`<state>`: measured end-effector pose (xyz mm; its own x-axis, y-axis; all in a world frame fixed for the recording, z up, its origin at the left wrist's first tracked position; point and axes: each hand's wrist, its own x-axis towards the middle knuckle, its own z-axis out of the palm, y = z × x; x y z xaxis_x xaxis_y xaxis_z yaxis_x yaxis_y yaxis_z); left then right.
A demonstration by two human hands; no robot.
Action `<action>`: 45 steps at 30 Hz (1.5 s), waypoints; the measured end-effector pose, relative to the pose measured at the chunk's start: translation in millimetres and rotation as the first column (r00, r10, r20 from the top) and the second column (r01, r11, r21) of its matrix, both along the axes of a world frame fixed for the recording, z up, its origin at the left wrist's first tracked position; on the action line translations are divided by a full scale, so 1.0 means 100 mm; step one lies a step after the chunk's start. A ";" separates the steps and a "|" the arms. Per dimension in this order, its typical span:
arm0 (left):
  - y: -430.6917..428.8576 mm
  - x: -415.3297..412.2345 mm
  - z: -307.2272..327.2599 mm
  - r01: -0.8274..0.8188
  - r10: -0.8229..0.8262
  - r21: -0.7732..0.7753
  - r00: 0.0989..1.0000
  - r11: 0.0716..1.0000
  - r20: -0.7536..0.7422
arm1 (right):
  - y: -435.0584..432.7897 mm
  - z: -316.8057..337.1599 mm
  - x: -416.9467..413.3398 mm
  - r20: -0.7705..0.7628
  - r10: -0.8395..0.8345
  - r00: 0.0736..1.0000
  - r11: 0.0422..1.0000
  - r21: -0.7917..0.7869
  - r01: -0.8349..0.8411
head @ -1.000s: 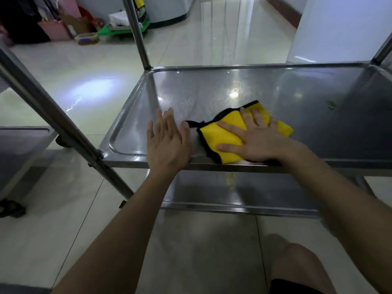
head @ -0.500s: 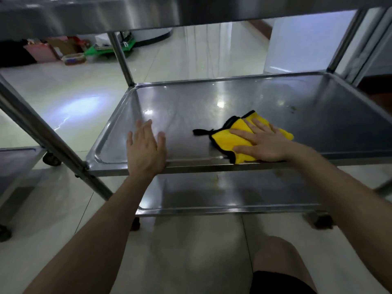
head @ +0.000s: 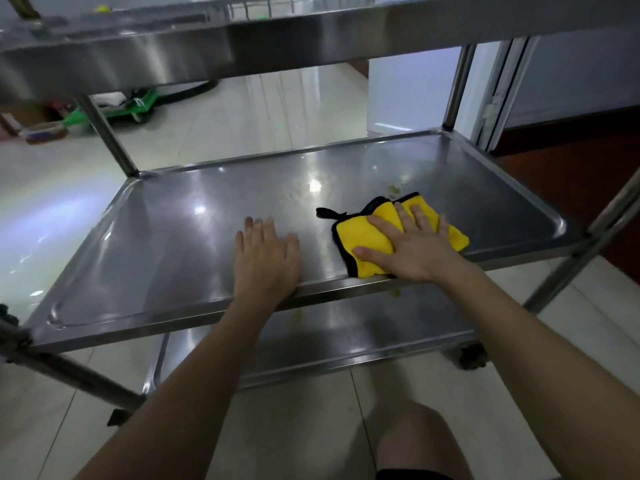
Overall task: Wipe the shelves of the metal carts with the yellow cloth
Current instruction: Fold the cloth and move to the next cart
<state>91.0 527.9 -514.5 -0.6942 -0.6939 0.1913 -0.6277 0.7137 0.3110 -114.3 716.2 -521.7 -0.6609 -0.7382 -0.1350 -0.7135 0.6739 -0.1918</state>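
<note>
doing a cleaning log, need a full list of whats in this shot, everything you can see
silver steel middle cart shelf: one, silver, centre of view
steel top shelf: one, silver, across the top
steel bottom shelf: one, silver, under the middle shelf
folded yellow cloth with black trim: one, yellow, middle shelf, front right
greenish smudges: a few, green, middle shelf just beyond the cloth
black caster wheel: one, black, lower right
green low trolley: one, green, floor behind the cart, left
pale tiled floor: pale, all around
left hand: one, flat on the middle shelf's front edge
right hand: one, pressing flat on the cloth
bare knee: one, bottom
</note>
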 end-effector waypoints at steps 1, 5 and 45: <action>0.00 0.00 -0.02 0.006 -0.004 -0.036 0.999 0.999 0.053 | -0.03 -0.01 -0.03 -0.005 -0.003 1.000 1.000 0.007 0.003; 0.06 -0.02 -0.04 0.045 -0.043 -0.037 0.998 0.998 0.050 | -0.54 0.04 -0.35 0.032 -0.058 0.998 0.996 0.065 0.056; 0.71 -1.00 -0.04 0.069 -0.069 -0.090 0.998 0.994 -0.002 | 0.72 0.05 -0.93 0.035 -0.109 0.993 0.994 0.033 0.108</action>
<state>-8.6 599.1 -518.1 -0.7389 -0.6242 0.2539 -0.5744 0.7804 0.2470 -207.6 787.8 -516.4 -0.7310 -0.6577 -0.1819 -0.6289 0.7528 -0.1942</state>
